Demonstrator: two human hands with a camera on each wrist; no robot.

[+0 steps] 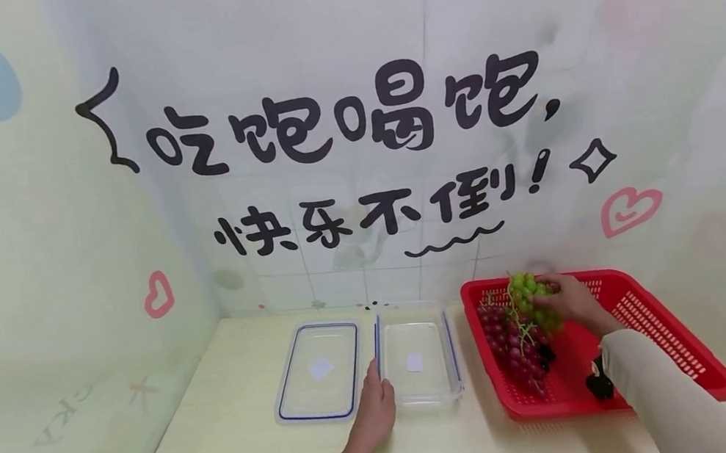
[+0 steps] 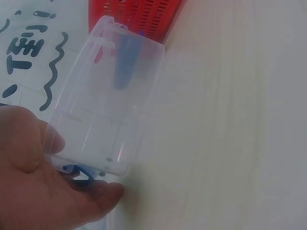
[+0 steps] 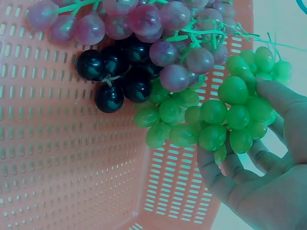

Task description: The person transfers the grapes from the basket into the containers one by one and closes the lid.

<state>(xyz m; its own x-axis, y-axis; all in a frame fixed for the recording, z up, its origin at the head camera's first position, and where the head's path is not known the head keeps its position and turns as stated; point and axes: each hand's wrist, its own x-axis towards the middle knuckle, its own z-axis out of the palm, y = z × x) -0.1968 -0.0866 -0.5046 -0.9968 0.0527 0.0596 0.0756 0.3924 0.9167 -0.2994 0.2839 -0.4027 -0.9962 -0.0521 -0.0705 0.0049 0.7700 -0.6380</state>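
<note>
My right hand [image 1: 570, 301] grips a bunch of green grapes [image 1: 525, 291] over the left back part of a red basket [image 1: 669, 331]. Thumb and fingers lie around the green grapes [image 3: 237, 115] in the right wrist view. Beside them in the basket lie purple grapes [image 1: 515, 347] and a small cluster of black grapes [image 3: 115, 72]. My left hand [image 1: 371, 406] is at the left front corner of a clear plastic container [image 1: 447, 396]. In the left wrist view, the corner of the container [image 2: 96, 115] sits between thumb and fingers.
Left of the container, a clear lid [image 1: 316, 386] with a blue sealing rim lies flat on the pale table [image 1: 227, 447]. A wall [image 1: 358, 183] with large black lettering rises behind the table. The red basket stands at the right.
</note>
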